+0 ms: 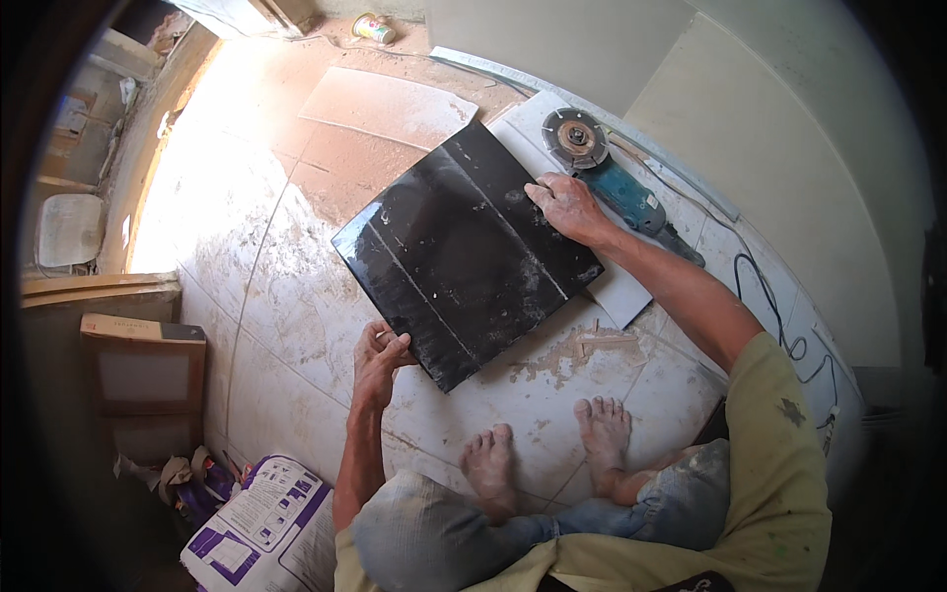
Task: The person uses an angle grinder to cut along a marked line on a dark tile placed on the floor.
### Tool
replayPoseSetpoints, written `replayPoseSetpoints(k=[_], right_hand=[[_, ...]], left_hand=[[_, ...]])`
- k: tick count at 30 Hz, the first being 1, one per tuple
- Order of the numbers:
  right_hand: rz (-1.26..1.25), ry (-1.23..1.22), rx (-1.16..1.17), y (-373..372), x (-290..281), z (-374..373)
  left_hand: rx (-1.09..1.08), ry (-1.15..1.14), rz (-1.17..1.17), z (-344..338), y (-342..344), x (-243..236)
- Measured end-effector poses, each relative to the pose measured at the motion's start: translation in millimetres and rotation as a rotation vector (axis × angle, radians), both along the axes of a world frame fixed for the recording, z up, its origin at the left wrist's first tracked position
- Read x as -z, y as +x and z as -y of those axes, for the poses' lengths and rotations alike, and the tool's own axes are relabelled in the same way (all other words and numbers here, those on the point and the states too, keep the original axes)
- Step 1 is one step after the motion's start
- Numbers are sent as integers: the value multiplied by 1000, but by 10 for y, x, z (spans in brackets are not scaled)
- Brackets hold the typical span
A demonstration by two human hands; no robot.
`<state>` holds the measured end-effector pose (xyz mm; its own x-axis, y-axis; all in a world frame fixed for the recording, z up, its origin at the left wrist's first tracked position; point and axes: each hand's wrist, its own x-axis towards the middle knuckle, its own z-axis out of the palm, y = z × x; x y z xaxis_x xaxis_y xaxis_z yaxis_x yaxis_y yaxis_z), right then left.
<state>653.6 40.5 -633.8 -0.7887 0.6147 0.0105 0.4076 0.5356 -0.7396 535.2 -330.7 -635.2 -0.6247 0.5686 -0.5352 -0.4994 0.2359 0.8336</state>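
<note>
A square black tile (459, 247), dusty and marked with pale straight lines, is held at a slant in both hands. My left hand (380, 360) grips its lower left edge, fingers curled against it with the thumb near the rim. My right hand (567, 207) is closed on its upper right edge. Just beyond that hand an angle grinder (626, 197) with a segmented disc lies beside a white board or tile (621, 294), which is partly hidden under the black tile.
My bare feet stand on the dusty tiled floor (266, 355). A long metal strip (464, 61) and a loose cable (789, 335) lie near the wall. A cup (373, 28) stands at the back; boxes (143, 375) and a purple-and-white sack (256, 523) are at left.
</note>
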Motion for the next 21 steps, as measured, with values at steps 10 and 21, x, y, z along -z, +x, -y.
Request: replayPoseSetpoints(k=[10,21], right_hand=[[269,532,56,1254,-607,-544],[340,200,135,1360,60,-610]], left_hand=[[-92,-113,-109,403,114,-122],[65,-284,-334,446,145,-1149]])
